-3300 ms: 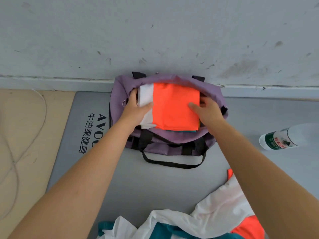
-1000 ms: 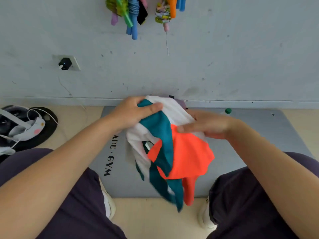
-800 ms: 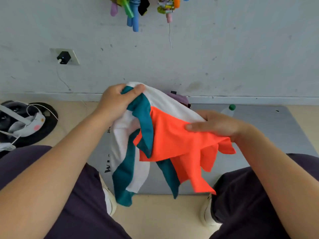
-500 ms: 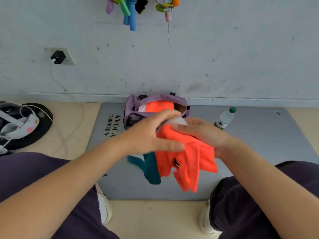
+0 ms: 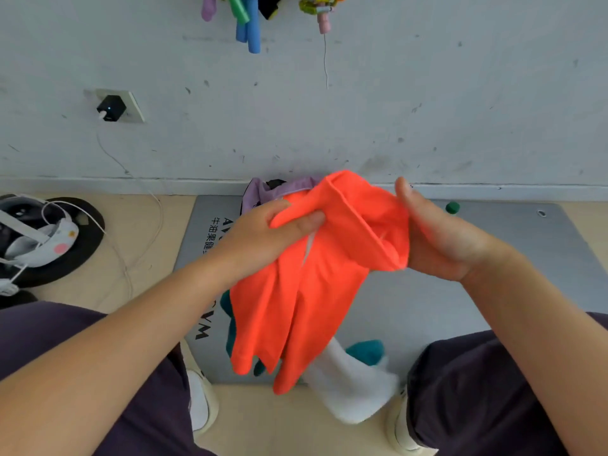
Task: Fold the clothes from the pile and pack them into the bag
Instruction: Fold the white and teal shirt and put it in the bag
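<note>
An orange, white and teal garment [image 5: 306, 291] hangs in the air over the grey mat, held by both hands. My left hand [image 5: 263, 235] pinches its upper left edge. My right hand [image 5: 431, 235] grips the bunched orange top at the right. The white and teal parts [image 5: 352, 386] dangle low, near my feet. Behind the garment stands the purple bag [image 5: 263, 192] against the wall, mostly hidden by the cloth and my left hand.
The grey gym mat [image 5: 493, 258] with black lettering lies on a wooden floor. A bottle's green cap [image 5: 452, 207] shows behind my right hand. A headset on a black disc [image 5: 49, 238] with a white cable sits at the left. Coloured items hang on the wall [image 5: 250, 24].
The garment has been lifted higher and spread out, with orange cloth facing me. It covers the bag and most of the bottle. The white part dropped low.
</note>
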